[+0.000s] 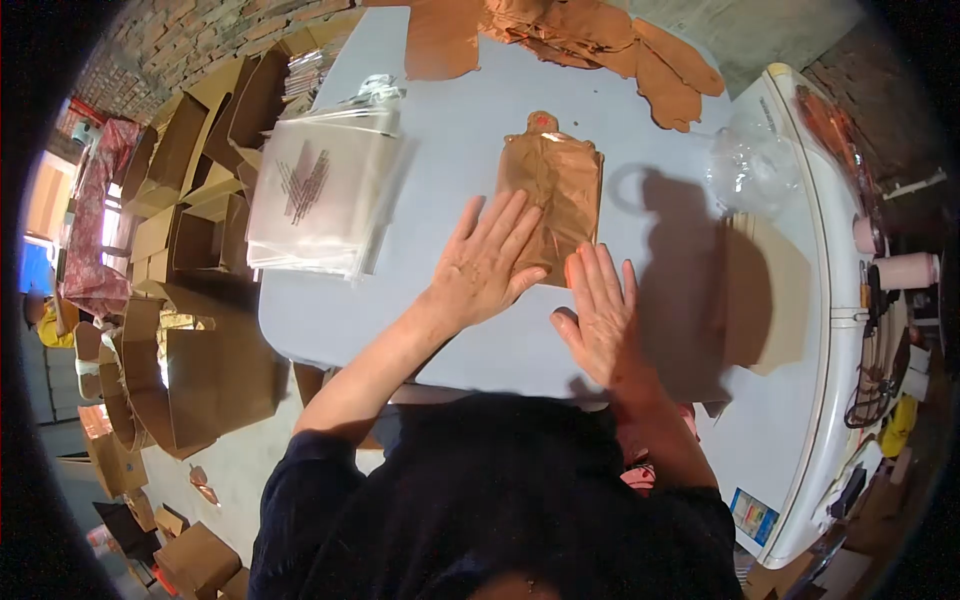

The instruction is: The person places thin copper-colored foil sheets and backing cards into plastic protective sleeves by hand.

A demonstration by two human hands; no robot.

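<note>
A flat, shiny brown piece in clear plastic film [565, 190] lies on the grey-blue table [450, 350]. It has a narrow rounded neck with a small red mark at its far end. My left hand [480, 260] rests flat across its lower left part, fingers stretched out. Beside the lower right corner is my right hand [603, 320], fingers extended and thumb apart, fingertips near or on the edge. To the left sits a stack of clear plastic bags [330, 190] with dark printing. More brown flat pieces [600, 50] lie heaped along the far edge.
Right of my hands are a crumpled clear plastic bag [750, 170] and a tan cardboard sheet [765, 300]. A white appliance-like body [825, 400] borders the right side. Open cardboard boxes [220, 370] stand on the floor at left. A person in yellow [57, 325] is at far left.
</note>
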